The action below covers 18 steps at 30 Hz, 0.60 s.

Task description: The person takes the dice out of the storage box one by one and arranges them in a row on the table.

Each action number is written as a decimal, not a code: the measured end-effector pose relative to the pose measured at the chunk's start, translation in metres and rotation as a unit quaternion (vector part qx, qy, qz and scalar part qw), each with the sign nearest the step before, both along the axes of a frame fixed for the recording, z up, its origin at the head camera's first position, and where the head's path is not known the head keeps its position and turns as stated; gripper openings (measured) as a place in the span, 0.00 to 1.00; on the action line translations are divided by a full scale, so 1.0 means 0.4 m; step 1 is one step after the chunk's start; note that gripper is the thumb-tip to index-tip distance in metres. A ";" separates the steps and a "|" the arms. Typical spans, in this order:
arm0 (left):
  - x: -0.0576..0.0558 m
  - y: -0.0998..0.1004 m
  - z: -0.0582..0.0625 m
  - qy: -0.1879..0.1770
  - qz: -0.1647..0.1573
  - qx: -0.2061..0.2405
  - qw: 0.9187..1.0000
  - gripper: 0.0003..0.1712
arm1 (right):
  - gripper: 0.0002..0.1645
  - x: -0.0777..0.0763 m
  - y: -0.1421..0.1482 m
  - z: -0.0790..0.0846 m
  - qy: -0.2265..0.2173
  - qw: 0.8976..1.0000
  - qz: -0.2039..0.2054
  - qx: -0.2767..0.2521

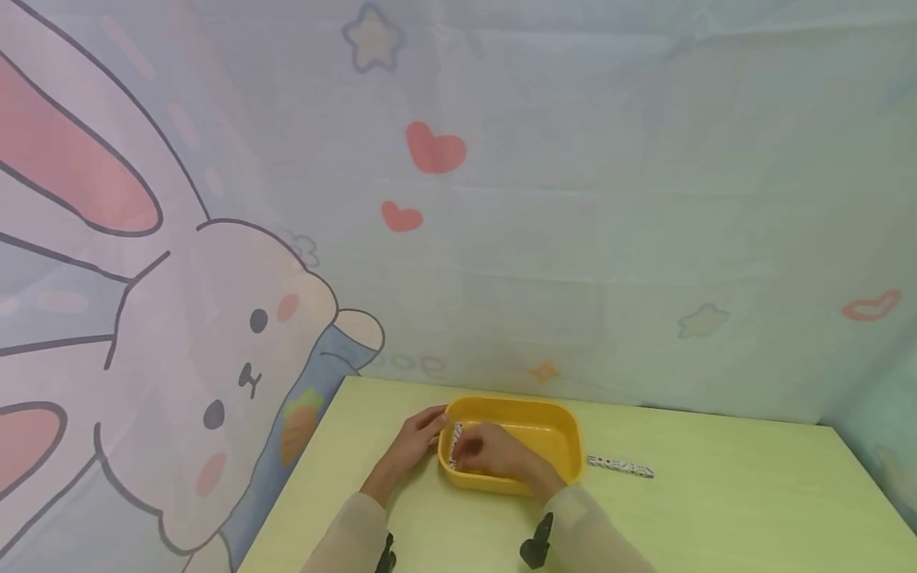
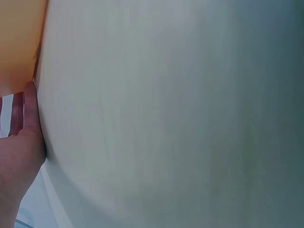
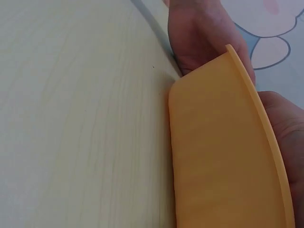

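A yellow plastic tray (image 1: 512,485) stands on the table, with my left hand (image 1: 418,438) at its left end. The left fingers (image 2: 30,107) lie straight against the tray's outer wall, low by the tabletop. My right hand (image 1: 494,452) reaches over the near rim into the tray. Its thumb and fingers are curled at a narrow white strip with a small coloured pattern (image 1: 457,430), which lies along the inside of the left wall. The hand covers part of this strip. In the right wrist view the tray wall (image 3: 218,152) hides the right fingertips.
A second patterned strip (image 1: 620,466) lies on the pale yellow-green table (image 1: 723,493), just right of the tray. Behind the table hangs a backdrop (image 1: 573,199) printed with a large rabbit, hearts and stars. Dark wrist straps (image 1: 536,543) show at both sleeves.
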State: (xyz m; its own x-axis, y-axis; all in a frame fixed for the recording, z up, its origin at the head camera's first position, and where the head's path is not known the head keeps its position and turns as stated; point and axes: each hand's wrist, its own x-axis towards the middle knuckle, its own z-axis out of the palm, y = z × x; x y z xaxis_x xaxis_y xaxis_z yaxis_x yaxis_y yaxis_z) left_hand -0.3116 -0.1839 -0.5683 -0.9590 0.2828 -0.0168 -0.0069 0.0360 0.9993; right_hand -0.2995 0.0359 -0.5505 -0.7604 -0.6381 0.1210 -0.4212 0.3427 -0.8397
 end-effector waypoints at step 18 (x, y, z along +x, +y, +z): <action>0.002 0.005 0.003 0.001 0.002 0.000 1.000 0.29 | 0.05 -0.010 -0.003 -0.021 0.005 0.998 0.048 0.038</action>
